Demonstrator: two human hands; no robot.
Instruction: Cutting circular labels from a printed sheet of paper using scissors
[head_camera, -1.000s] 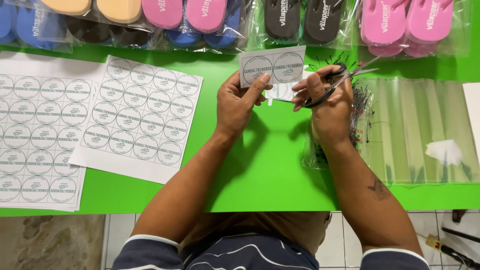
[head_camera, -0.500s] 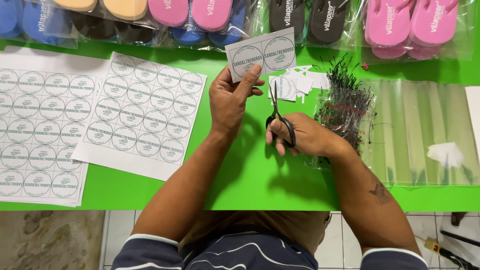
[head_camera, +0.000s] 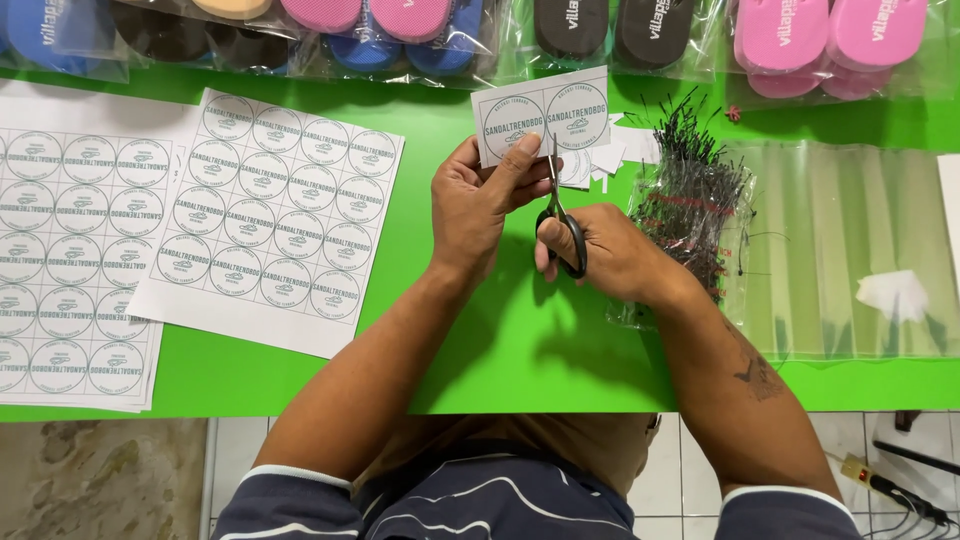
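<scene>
I'm watching the left hand (head_camera: 478, 200) pinching a two-label strip (head_camera: 541, 115) at twelve o'clock while the right hand (head_camera: 598, 250) is gripping scissors (head_camera: 560, 215), cutting between labels; full sheets (head_camera: 265, 225) at nine are lying uncut.

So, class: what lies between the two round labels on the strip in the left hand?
In the head view, the scissors blade points up between the two labels on the strip, which the left hand pinches; right hand works them.

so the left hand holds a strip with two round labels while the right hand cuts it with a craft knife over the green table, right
Not quite: the right hand cuts with black-handled scissors, not a craft knife. The head view shows the left hand holding the two-label strip over the green table.
</scene>
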